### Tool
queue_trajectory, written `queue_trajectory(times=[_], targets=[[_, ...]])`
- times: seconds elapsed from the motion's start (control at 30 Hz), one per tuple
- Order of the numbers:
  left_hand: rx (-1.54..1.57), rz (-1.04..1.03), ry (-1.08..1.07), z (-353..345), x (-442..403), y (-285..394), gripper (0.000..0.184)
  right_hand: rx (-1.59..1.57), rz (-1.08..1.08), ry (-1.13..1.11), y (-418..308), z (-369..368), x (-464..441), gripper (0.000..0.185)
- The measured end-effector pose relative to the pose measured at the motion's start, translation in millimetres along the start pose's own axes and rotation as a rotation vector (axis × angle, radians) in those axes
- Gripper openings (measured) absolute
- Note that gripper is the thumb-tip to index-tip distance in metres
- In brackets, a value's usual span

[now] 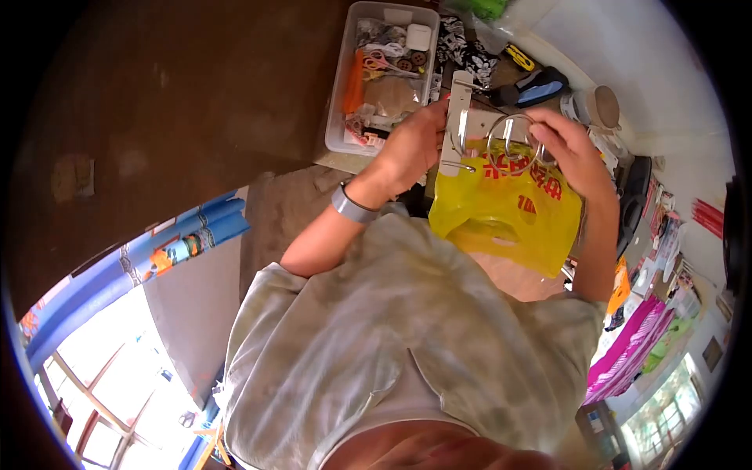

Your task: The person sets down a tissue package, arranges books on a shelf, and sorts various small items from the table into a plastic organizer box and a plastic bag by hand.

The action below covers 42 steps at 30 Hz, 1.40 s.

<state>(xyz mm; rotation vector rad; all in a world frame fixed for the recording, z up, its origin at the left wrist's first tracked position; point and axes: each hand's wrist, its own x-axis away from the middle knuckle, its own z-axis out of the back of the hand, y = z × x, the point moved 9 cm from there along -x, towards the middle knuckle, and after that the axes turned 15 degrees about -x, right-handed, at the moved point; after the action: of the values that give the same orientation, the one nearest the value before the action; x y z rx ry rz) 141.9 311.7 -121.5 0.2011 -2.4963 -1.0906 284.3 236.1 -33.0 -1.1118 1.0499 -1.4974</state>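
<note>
My left hand [415,149], with a grey band on its wrist, has its fingers curled at the left edge of a pale metal rack [458,129] with hooks. On the other side, my right hand [570,145] pinches a silver metal ring [513,149] at its right side. Below the ring and the rack hangs a yellow plastic bag [509,211] with red characters, spread between my forearms. The fingertips of my left hand are partly hidden behind the rack.
A clear plastic box [333,117] with scissors, buttons and small items stands beyond my left hand. Farther right lie a blue and black object [540,88], a yellow cutter [518,56] and a round container [605,107]. Patterned black and white cloth [470,55] lies beside the box.
</note>
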Motion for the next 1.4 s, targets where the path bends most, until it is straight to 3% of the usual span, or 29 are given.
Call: queue_trajectory(times=[0.07,0.13,0.17,0.27,0.3,0.33,0.4,0.43,0.6,0.67,0.7,0.73,0.8,0.83,0.93,1.0,1.07,1.13,1.17,1.2,1.23,1.3,1.4], targets=[[-0.033,0.043,0.003,13,8,5,0.058,0.067,0.037,-0.084,-9,1,-29,0.022],[-0.104,0.189,-0.124,16,17,-1,0.068,0.343,0.126,-0.470,-42,-41,-52,0.022],[-0.119,0.223,-0.153,21,20,-7,0.072,0.342,0.126,-0.471,-45,-48,-66,0.022],[-0.206,0.154,-0.184,14,32,6,0.066,0.521,0.048,-0.841,-35,-97,-93,0.021],[-0.133,0.129,-0.187,15,37,9,0.055,0.507,-0.032,-0.860,-32,-107,-104,0.021],[-0.134,0.126,-0.184,14,41,12,0.055,0.492,-0.110,-0.880,-26,-114,-110,0.020],[-0.303,0.043,-0.139,15,48,23,0.045,0.473,-0.080,-0.880,-21,-122,-122,0.020],[-0.240,0.022,-0.103,24,47,18,0.039,0.451,-0.054,-0.876,-22,-127,-127,0.019],[-0.225,-0.003,0.004,39,53,20,0.037,0.447,0.035,-0.734,-17,-129,-135,0.021],[-0.204,-0.015,0.061,46,54,22,0.036,0.548,0.342,-0.476,-33,-119,-135,0.021],[-0.202,-0.024,0.056,47,53,22,0.035,0.583,0.480,-0.419,-39,-121,-137,0.030],[-0.204,-0.024,0.057,52,51,18,0.035,0.583,0.481,-0.419,-36,-121,-134,0.030],[-0.184,-0.091,0.058,59,49,16,0.034,0.284,-0.042,-0.264,-3,-102,-139,0.045],[-0.185,-0.094,0.065,61,47,15,0.034,0.111,-0.170,-0.259,12,-103,-137,0.056],[-0.139,-0.063,0.164,76,41,12,0.029,-0.170,-0.234,-0.228,37,-113,-140,0.054],[-0.037,0.092,0.170,92,30,-2,0.028,-0.224,-0.224,-0.217,49,-117,-153,0.049],[0.006,0.157,0.141,101,14,-5,0.029,-0.001,-0.060,-0.243,54,-114,-180,0.043],[-0.129,0.010,0.285,114,-5,21,0.038,0.173,-0.133,-0.281,64,-113,-207,0.038],[-0.132,0.011,0.280,121,-15,19,0.038,0.279,0.097,-0.317,60,-114,-221,0.037],[-0.211,-0.013,0.344,136,-22,16,0.037,0.280,0.097,-0.312,65,-115,-228,0.037],[-0.291,-0.041,0.407,148,-27,16,0.037,0.407,0.028,-0.303,74,-115,-236,0.038],[-0.335,-0.067,0.431,154,-33,8,0.038,0.820,0.213,-0.350,82,-122,-247,0.040],[-0.446,-0.146,0.550,155,-33,12,0.051,0.897,0.018,-0.301,106,-119,-245,0.038]])
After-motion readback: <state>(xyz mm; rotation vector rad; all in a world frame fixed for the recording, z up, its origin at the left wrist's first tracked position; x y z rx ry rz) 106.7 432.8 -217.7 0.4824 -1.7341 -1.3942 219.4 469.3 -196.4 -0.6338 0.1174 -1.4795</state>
